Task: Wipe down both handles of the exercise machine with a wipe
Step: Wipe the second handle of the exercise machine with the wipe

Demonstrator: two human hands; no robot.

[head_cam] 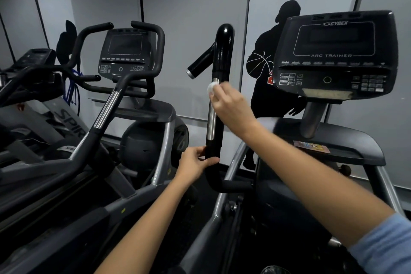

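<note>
A black upright handle (222,51) of the Cybex arc trainer stands in the middle of the view, with a silver strip (211,122) down its front and a short side grip branching left. My right hand (231,104) pinches a small white wipe (211,87) against the handle at the top of the silver strip. My left hand (195,163) grips the handle's lower black part, just above its bend. The machine's other handle is out of sight.
The arc trainer's console (335,51) rises at the right, above a grey tray (347,140) with a small printed card. A second machine with console (124,51) and curved handlebars stands at the left. A grey wall with a black basketball-player silhouette lies behind.
</note>
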